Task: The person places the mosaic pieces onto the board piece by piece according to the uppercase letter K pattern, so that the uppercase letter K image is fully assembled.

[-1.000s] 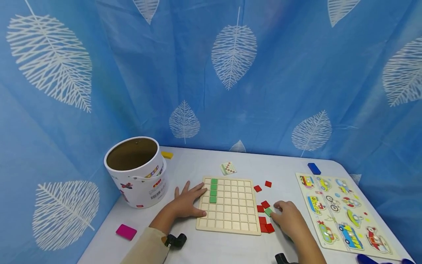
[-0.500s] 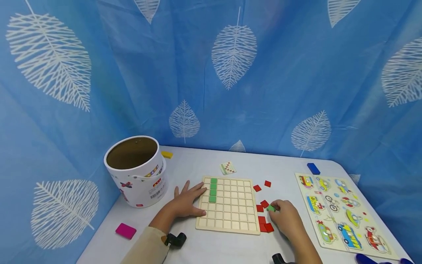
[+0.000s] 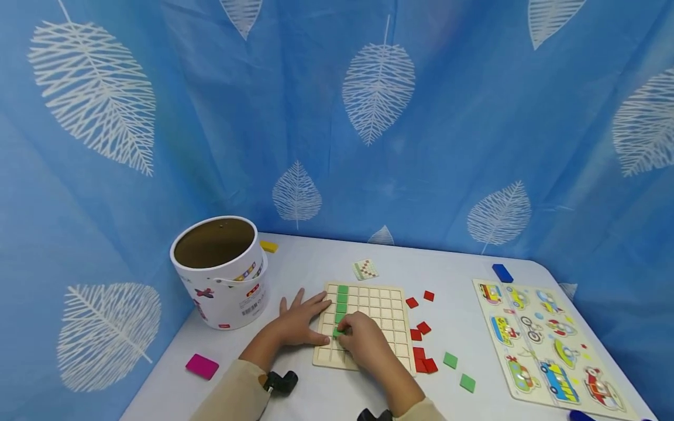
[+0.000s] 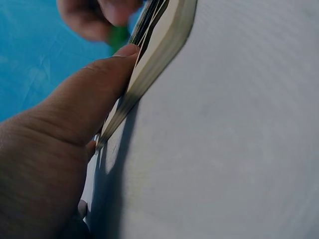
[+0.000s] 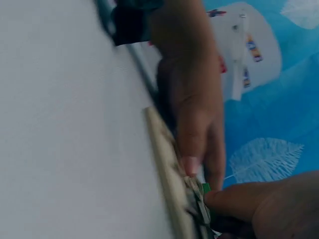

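A wooden grid board [image 3: 371, 359] lies on the table, with several green tiles [image 3: 342, 298] set in one column near its left side. My left hand [image 3: 297, 324] rests on the board's left edge, fingers spread; its thumb shows on the rim in the left wrist view. Over the lower part of that column, my right hand [image 3: 363, 339] pinches a green tile [image 3: 336, 332] between thumb and fingertips. The tile is partly hidden by the fingers, but its green shows in both wrist views. How far it sits in its square I cannot tell.
Several red tiles [image 3: 419, 352] lie right of the board, and two green tiles [image 3: 450, 359] lie nearer the front. A picture puzzle board [image 3: 526, 292] is at the right. A white bucket [image 3: 231, 298] stands at the left. Behind the board lies a small pattern card [image 3: 365, 269].
My right hand has picked up a green tile from beside the red ones and carried it left onto the board. Two green tiles now show where that hand was. The left hand stays put.
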The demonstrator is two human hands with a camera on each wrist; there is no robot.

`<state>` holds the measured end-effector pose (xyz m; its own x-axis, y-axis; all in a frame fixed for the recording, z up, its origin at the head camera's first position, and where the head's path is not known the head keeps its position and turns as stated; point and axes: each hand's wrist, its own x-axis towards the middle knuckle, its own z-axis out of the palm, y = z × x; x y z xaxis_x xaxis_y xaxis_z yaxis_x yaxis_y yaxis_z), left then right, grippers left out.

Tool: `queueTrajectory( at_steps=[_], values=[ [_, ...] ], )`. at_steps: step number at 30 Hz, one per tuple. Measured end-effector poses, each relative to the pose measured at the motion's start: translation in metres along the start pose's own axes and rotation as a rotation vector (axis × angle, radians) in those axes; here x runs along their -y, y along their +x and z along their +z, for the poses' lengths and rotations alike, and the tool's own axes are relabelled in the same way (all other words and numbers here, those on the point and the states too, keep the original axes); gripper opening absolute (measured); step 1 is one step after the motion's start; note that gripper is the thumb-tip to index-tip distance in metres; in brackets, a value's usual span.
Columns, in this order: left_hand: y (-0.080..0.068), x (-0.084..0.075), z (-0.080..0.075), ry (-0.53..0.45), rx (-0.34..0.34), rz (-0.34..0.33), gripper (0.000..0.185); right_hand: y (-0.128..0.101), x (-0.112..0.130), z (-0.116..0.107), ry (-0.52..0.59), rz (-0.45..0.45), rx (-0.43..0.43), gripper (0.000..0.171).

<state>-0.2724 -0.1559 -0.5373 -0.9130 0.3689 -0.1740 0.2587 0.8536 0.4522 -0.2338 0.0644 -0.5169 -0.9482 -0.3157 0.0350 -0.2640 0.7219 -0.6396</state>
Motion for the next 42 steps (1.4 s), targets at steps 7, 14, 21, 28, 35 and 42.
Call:
queueTrajectory(
  at_steps=[7,14,21,28,35,42],
  values=[
    [-0.002,-0.004,0.002,-0.021,-0.010,0.002,0.096,0.000,0.000,0.013,-0.128,-0.005,-0.076,0.006],
    [-0.001,-0.004,-0.001,-0.009,-0.017,0.014,0.097,0.003,0.001,0.017,-0.157,-0.008,-0.140,0.004],
    [0.002,-0.003,0.000,-0.005,-0.005,0.006,0.097,0.004,-0.004,0.016,-0.043,0.027,-0.114,0.006],
    [0.001,-0.002,0.000,-0.015,0.002,-0.004,0.098,-0.016,-0.029,-0.032,0.125,0.077,-0.104,0.022],
    [0.001,0.000,-0.001,-0.017,-0.001,-0.011,0.099,-0.063,-0.113,-0.110,-0.087,0.396,-0.022,0.050],
    [0.003,0.001,0.001,-0.015,0.001,-0.012,0.100,-0.090,-0.162,-0.128,-0.114,0.419,0.065,0.058]
  ],
)
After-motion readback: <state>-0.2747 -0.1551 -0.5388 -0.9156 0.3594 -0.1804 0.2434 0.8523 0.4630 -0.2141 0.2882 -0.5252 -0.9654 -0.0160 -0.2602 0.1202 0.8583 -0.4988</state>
